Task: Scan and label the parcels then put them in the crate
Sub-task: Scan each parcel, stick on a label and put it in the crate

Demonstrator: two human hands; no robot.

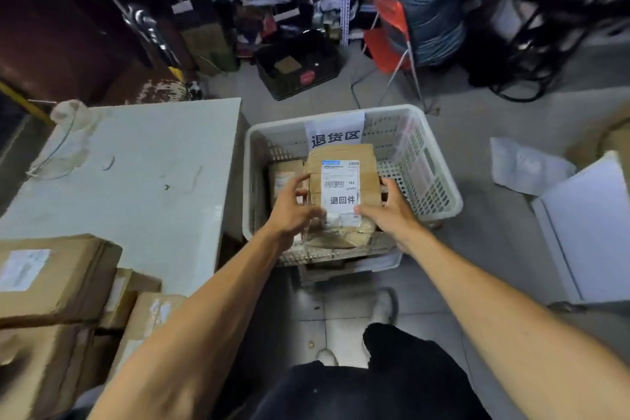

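A brown cardboard parcel (pixel 344 155) with a white shipping label (pixel 341 191) is over the inside of the white perforated plastic crate (pixel 426 177). My left hand (pixel 293 211) grips its left side with thumb and fingers curled round the edge. My right hand (pixel 388 211) holds its right side and near corner. Another labelled parcel (pixel 284 177) lies in the crate to the left, partly hidden. The crate's far wall carries a paper sign (pixel 335 133).
A pale table (pixel 136 174) stands left of the crate. Several cardboard boxes (pixel 54 280) are stacked at the lower left. A black crate (pixel 296 65) and shelving stand behind. White boards (pixel 589 232) and paper (pixel 525 167) lie on the floor at right.
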